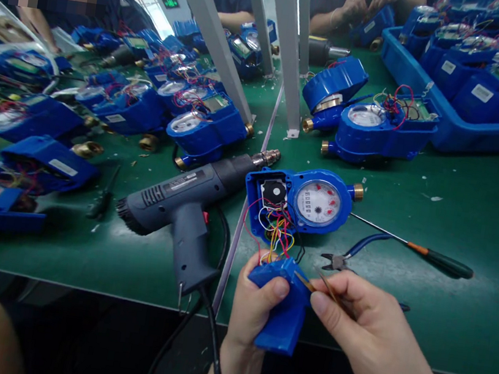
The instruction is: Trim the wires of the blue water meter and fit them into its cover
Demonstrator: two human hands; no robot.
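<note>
My left hand [255, 308] is closed around a blue plastic cover [282, 315], held at the near table edge. Coloured wires [276, 233] run from the cover up into an open blue water meter [303, 202] lying on the green table [478, 244]. My right hand [365, 318] pinches thin brass tweezers [323, 287], their tips against the top of the cover. The meter's round dial faces up.
A grey heat gun [191, 203] lies left of the meter, its cord hanging over the edge. Blue-handled cutters [351, 254] and a screwdriver [421, 251] lie to the right. Several blue meters crowd the table's left and back, and a blue tray [494, 131] holds more. Other people's hands work at left and far side.
</note>
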